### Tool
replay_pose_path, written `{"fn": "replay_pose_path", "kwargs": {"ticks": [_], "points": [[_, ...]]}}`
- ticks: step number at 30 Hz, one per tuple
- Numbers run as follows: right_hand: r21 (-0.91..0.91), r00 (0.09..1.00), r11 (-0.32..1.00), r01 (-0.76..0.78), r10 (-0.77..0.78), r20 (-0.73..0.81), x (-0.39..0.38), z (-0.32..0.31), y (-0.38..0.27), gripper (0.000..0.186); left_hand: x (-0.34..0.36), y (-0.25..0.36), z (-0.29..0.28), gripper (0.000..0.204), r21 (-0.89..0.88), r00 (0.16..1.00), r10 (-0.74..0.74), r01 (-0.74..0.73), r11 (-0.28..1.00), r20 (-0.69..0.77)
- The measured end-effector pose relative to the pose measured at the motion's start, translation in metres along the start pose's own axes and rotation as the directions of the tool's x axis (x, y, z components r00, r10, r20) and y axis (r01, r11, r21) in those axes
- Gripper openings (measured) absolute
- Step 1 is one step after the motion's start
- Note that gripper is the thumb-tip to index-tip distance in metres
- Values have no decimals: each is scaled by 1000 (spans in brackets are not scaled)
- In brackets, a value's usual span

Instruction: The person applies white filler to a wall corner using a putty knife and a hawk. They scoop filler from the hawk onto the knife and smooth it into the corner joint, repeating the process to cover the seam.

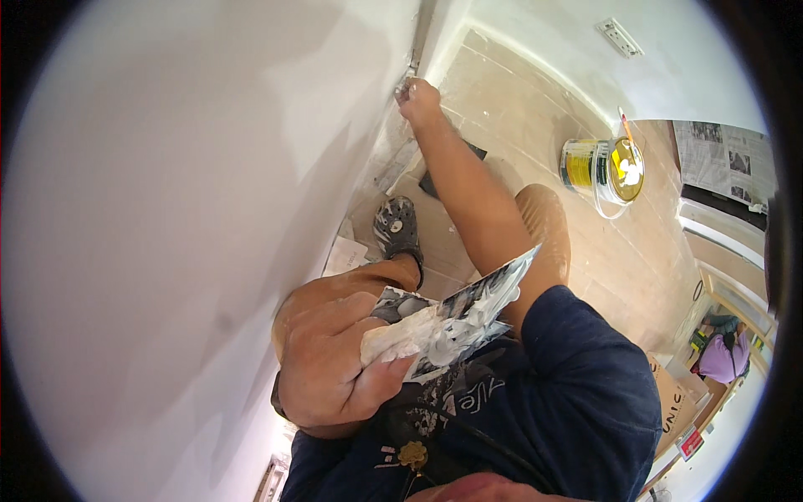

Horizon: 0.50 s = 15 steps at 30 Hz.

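My left hand [335, 356] grips putty-smeared flat metal plates [474, 307], with white putty lying on them and against the fingers. My right arm reaches up to the narrow corner where the white wall [184, 192] meets a recessed strip. There my right hand [416, 97] is closed, with pale smears on the fingers, at the wall's edge; whatever it holds is too small to make out. My foot in a dark clog [396, 226] is beside the wall's base.
A paint bucket [585, 165] with a brush on it stands right on the tiled floor [502, 84], near newspaper [723, 159]. A dark flat piece [432, 184] lies under my arm. A socket [617, 36] is on the far wall. Cardboard [667, 393] and a purple bag [723, 356] are behind me.
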State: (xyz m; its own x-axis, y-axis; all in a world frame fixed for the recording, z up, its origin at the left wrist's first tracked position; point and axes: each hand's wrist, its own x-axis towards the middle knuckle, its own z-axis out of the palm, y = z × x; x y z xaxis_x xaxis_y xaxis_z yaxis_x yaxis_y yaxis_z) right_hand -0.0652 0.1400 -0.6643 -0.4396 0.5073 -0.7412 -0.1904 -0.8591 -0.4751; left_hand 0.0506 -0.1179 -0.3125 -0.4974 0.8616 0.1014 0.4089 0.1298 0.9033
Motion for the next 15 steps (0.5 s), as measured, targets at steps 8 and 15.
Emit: {"fn": "replay_pose_path", "kwargs": {"ticks": [8, 15], "points": [[159, 998, 986, -55, 55, 3, -6, 15, -2, 6, -1, -1, 4, 24, 4, 999, 36, -36, 999, -30], [81, 993, 994, 77, -84, 84, -39, 39, -28, 6, -2, 4, 2, 23, 0, 998, -62, 62, 998, 26]]}}
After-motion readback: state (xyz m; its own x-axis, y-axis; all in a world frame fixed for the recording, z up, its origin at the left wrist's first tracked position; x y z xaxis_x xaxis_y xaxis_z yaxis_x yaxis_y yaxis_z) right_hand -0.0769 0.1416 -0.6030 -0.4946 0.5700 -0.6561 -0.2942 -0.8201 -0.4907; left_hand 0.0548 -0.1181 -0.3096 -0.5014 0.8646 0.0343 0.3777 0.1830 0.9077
